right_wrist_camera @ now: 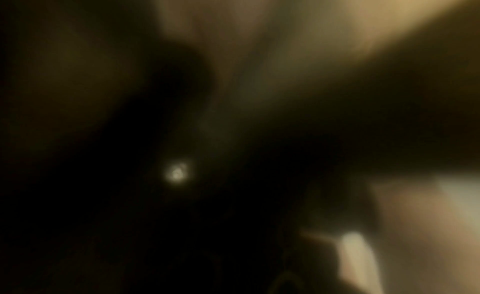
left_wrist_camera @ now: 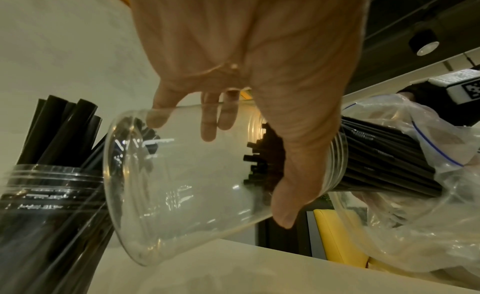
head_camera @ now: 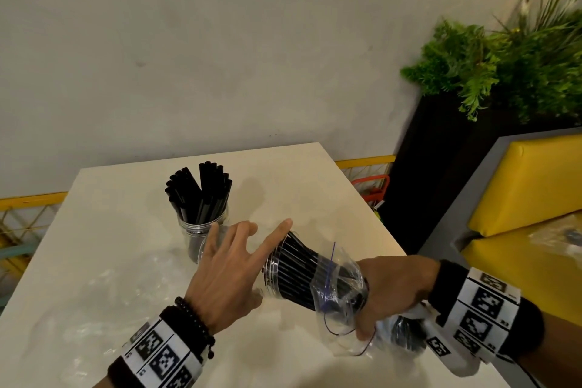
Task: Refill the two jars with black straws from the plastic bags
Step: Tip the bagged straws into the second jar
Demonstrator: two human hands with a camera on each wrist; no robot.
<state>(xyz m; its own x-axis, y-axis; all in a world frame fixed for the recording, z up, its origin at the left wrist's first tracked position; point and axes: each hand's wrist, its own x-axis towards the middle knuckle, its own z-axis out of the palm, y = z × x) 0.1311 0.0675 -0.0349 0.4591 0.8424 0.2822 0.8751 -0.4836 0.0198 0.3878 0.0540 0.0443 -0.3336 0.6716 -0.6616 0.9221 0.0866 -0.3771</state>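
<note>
Empty clear bag [head_camera: 104, 287] lies flat on the white bench [head_camera: 126, 198] at left. Upright jar [head_camera: 201, 230] full of black straws [head_camera: 201, 189] stands mid-bench. Just right of it, the left hand [head_camera: 226, 274] holds a second clear jar [left_wrist_camera: 182, 175] tipped on its side, fingers and thumb spread around its wall, base toward the full jar. A straw bundle [head_camera: 296, 268] pokes into that jar's mouth, far ends inside a plastic bag [head_camera: 340, 293]. Right hand [head_camera: 390, 290] grasps bag and bundle together. Right wrist view is dark and blurred. Planter [head_camera: 504, 72] and yellow seat [head_camera: 529, 186] at far right.
</note>
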